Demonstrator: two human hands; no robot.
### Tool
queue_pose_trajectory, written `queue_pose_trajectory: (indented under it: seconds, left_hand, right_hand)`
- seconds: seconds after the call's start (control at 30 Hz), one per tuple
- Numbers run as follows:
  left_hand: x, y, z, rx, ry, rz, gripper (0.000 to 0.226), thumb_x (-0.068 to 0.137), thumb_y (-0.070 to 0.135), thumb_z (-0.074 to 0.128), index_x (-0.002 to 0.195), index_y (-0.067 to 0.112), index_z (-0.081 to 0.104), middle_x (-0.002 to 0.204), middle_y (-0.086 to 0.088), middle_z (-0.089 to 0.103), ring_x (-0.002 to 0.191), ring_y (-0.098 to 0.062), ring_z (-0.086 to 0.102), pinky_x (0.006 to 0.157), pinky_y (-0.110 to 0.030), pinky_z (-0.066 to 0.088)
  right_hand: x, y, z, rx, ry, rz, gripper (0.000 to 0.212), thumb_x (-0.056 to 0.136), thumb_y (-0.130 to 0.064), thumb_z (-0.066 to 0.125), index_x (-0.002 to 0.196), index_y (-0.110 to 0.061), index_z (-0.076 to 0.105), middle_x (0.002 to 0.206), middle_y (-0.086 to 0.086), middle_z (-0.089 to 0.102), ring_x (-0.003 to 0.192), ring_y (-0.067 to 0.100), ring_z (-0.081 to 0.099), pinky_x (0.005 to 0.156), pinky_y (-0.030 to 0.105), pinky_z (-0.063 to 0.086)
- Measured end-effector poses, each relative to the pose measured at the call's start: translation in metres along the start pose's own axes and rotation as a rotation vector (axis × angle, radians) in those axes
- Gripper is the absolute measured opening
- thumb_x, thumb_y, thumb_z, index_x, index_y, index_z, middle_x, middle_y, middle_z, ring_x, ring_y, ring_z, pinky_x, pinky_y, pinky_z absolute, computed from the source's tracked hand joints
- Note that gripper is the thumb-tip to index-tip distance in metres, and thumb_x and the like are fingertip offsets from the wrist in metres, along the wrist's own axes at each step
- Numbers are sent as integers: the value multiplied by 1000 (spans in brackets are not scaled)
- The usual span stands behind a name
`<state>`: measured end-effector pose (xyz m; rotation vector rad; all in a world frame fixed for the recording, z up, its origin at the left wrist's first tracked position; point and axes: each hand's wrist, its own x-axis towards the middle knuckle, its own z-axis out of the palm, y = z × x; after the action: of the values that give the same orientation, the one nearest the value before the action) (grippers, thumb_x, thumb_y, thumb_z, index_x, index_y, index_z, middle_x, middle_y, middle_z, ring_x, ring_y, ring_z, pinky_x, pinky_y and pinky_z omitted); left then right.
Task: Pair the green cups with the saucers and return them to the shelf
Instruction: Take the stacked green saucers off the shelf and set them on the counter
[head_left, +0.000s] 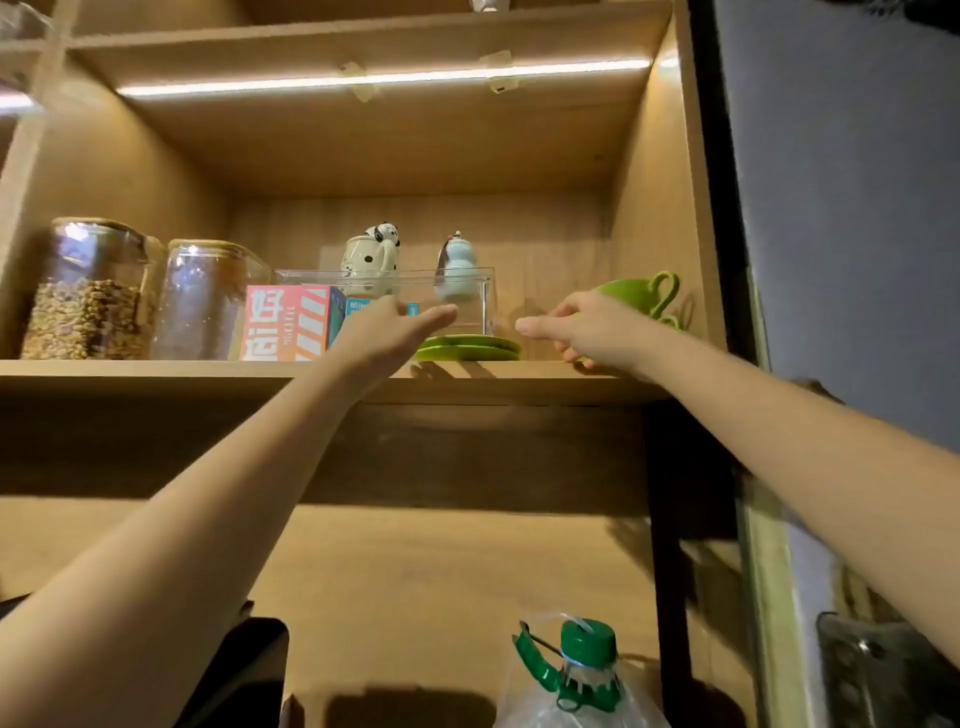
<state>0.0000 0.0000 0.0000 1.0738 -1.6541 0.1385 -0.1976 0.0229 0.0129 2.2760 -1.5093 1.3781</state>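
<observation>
Two green saucers (470, 348) lie stacked near the front edge of the wooden shelf (156, 370). My left hand (387, 332) hovers just left of them, open, its fingers stretched toward the stack and holding nothing. Green cups (641, 293) with looped handles stand stacked at the shelf's right end. My right hand (584, 327) is in front of the cups and hides their lower part. Its thumb points left and its fingers curl toward the cups. I cannot see whether it touches them.
Two glass jars (93, 291) stand at the shelf's left, with a pink box (283, 322) beside them. A clear bin (467, 291) behind the saucers holds small boxes, and two ceramic figurines (371, 260) stand at it. A plastic bottle with a green cap (587, 644) is below.
</observation>
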Motion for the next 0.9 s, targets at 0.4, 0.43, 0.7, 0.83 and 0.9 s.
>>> queue_pose_trajectory:
  seconds: [0.4, 0.43, 0.7, 0.83, 0.9]
  left_hand:
    - [33, -34, 23, -24, -16, -78, 59, 83, 57, 43, 105, 4, 56, 98, -11, 56, 93, -23, 53, 83, -34, 39]
    - [34, -34, 26, -7, 2, -74, 59, 83, 58, 43, 103, 4, 57, 97, -10, 56, 90, -21, 53, 78, -32, 39]
    - [40, -40, 36, -27, -52, -89, 59, 78, 62, 46, 98, 8, 58, 99, -8, 52, 72, -7, 44, 61, -17, 32]
    - [40, -45, 35, -61, -39, -119, 79, 66, 69, 55, 96, -3, 65, 78, -11, 54, 67, -13, 49, 60, -22, 33]
    - [38, -45, 34, -49, -2, -122, 78, 66, 68, 57, 92, -6, 66, 70, -10, 50, 63, -12, 46, 58, -22, 30]
  right_hand:
    - [63, 19, 36, -32, -176, -53, 78, 82, -67, 37, 129, -6, 49, 135, 16, 50, 119, 30, 48, 100, 35, 34]
    - [66, 19, 37, -33, -204, -46, 78, 81, -68, 37, 130, -9, 49, 137, 13, 49, 119, 28, 47, 98, 34, 32]
    - [73, 24, 40, -61, -226, 10, 88, 65, -75, 52, 124, -9, 54, 129, 9, 53, 103, 23, 52, 87, 32, 38]
    - [75, 26, 43, -129, -161, -7, 96, 67, -76, 48, 124, 0, 52, 125, 14, 55, 96, 24, 50, 82, 29, 37]
    - [70, 26, 43, -128, -161, -15, 88, 68, -77, 47, 111, -1, 58, 102, 12, 57, 90, 24, 51, 77, 27, 39]
